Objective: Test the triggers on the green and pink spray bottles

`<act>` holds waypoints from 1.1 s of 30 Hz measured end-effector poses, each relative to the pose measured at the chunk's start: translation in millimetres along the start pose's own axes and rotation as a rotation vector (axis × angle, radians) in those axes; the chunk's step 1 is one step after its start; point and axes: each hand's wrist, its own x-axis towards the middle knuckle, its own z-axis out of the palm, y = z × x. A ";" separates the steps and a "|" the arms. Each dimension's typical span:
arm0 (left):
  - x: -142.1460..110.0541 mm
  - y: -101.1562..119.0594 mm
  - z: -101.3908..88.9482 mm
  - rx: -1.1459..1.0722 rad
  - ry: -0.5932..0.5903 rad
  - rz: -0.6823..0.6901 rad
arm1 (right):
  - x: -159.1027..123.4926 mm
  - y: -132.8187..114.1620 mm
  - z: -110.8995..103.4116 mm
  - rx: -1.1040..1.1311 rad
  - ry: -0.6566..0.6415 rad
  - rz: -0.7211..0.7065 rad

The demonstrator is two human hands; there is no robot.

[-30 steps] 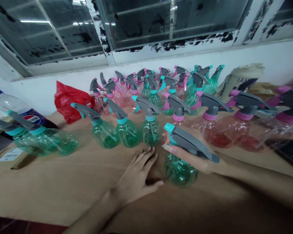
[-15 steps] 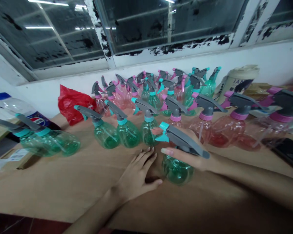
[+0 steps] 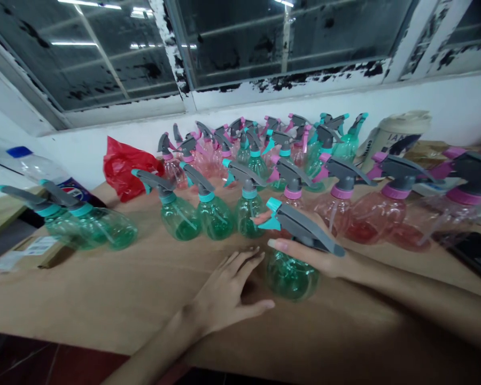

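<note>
My right hand is wrapped round the neck of a green spray bottle, just under its grey and turquoise trigger head. The bottle is upright, its nozzle pointing left. My left hand lies on the brown tabletop left of that bottle, fingers spread, holding nothing. Beyond the hands is a row of spray bottles: green ones such as this green bottle to the left, and pink ones such as this pink bottle to the right. My right hand partly hides the row behind it.
Two green bottles stand at the left, near a cardboard piece and a cola bottle. Several more spray bottles crowd the back by a red plastic bag. A cream cup and a dark phone are on the right.
The view has shifted slightly, so the background sits a little further right. My right hand keeps its hold on the green spray bottle; my left hand stays spread on the table.
</note>
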 end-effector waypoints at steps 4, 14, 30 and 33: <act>-7.9 17.7 -10.4 -0.041 0.076 -0.025 | 4.8 -4.8 12.7 -0.001 -0.001 -0.056; -65.1 24.2 -29.9 -0.043 0.413 -0.242 | 37.2 -28.0 99.3 0.124 -0.084 -0.202; -142.5 -57.8 -79.9 0.166 0.591 -0.484 | 95.4 -63.4 130.1 -0.311 -0.313 -0.252; -141.5 -88.4 -86.1 0.252 0.611 -0.512 | 112.3 -70.9 116.6 -0.435 -0.179 -0.382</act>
